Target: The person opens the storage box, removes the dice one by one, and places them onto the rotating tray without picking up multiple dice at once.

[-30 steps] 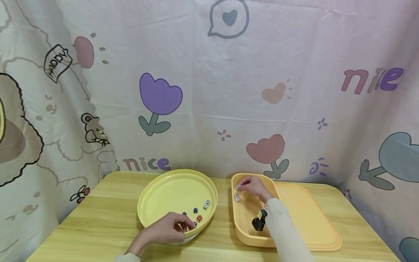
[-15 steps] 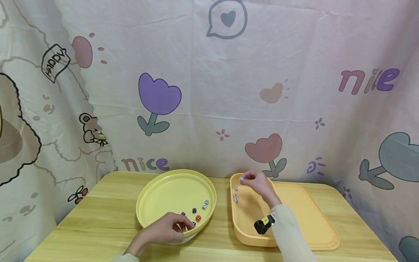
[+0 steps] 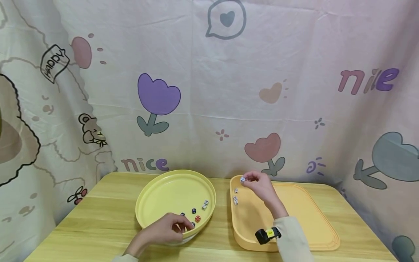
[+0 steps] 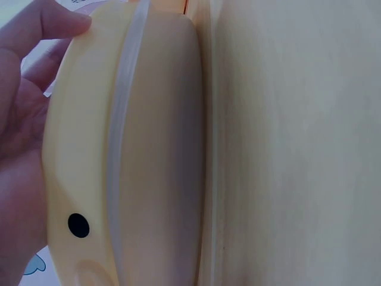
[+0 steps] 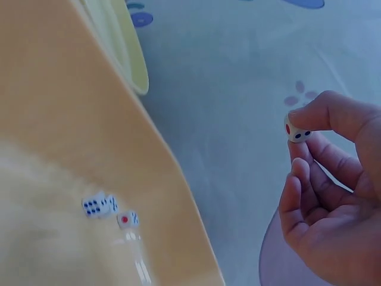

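Observation:
My right hand [image 3: 260, 183] pinches a white die [image 5: 299, 128] between thumb and fingertips, at the far left corner of the orange rectangular box [image 3: 246, 244]. Its red pip and some blue pips show in the right wrist view. Inside the box, along its left wall, lie a white die [image 3: 236, 190] and a touching pair of white dice [image 3: 235, 200]. At the near rim of the round yellow tray [image 3: 173, 193], my left hand [image 3: 170, 227] grips the edge with curled fingers. A dark blue die [image 3: 193, 225] shows right at those fingertips, partly hidden.
In the yellow tray lie a red die [image 3: 198, 218], more dark blue dice [image 3: 194, 211] and white dice [image 3: 205, 205]. A flat orange lid [image 3: 304, 214] lies on the wooden table [image 3: 88, 218] right of the box. A patterned curtain [image 3: 203, 87] hangs behind.
My right hand has left one white die by the box's left wall and drawn back toward the far corner with another die between its fingers. The left hand stays at the tray rim.

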The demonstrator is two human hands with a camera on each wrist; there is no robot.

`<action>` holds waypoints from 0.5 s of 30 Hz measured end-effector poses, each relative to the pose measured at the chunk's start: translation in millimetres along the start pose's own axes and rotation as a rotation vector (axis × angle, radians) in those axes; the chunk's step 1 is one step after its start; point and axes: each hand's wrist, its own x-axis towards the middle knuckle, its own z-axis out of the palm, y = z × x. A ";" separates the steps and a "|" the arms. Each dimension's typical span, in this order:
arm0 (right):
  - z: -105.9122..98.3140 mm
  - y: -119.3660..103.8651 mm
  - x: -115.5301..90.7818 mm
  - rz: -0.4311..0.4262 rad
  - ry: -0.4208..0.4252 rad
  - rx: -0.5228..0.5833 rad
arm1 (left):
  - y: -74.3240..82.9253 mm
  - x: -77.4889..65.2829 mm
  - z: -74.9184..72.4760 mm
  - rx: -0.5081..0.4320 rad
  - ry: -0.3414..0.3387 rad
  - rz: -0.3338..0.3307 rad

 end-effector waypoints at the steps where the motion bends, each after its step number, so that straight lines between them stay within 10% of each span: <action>1: 1.5 -1.3 -1.4 -0.008 -0.001 0.008 | -0.2 -0.1 0.0 0.000 0.001 -0.001; 15: 38.0 -15.2 -14.3 -0.079 -0.079 0.067 | -0.4 1.4 0.2 -0.004 0.000 0.019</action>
